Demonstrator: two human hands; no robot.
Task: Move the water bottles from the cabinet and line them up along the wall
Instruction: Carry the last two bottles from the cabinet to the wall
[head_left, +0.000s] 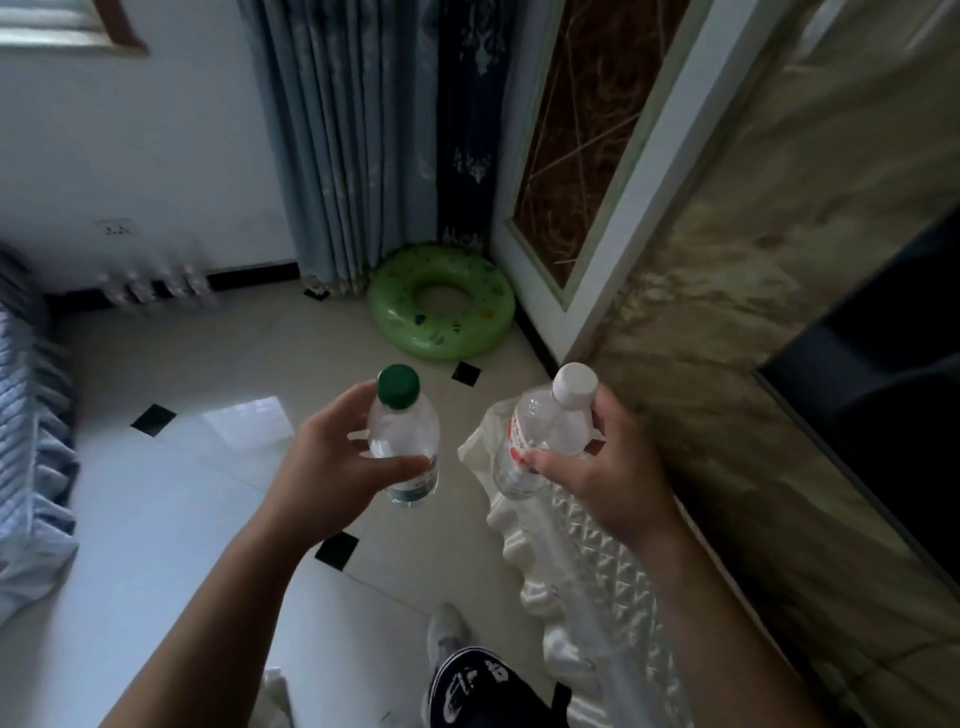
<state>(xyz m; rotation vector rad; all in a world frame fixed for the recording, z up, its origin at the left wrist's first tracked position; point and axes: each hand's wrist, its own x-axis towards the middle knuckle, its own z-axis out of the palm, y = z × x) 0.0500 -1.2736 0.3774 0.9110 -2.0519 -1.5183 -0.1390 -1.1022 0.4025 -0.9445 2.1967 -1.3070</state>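
Observation:
My left hand (332, 467) grips a clear water bottle with a green cap (402, 431), held upright above the tiled floor. A second clear bottle, with a white cap and a red label (545, 426), is gripped by my right hand (597, 467) and tilts slightly left. It hangs over the near end of a white cabinet (597, 561) with a quilted top. Far off at the left, several blurred bottles (156, 286) stand in a row on the floor against the white wall (156, 156).
A green swim ring (441, 306) lies in the corner under a blue curtain (363, 145). A bed with blue bedding (26, 415) fills the left edge. A dark screen (883, 389) hangs on the marbled wall at right. My foot (447, 629) stands on the pale floor.

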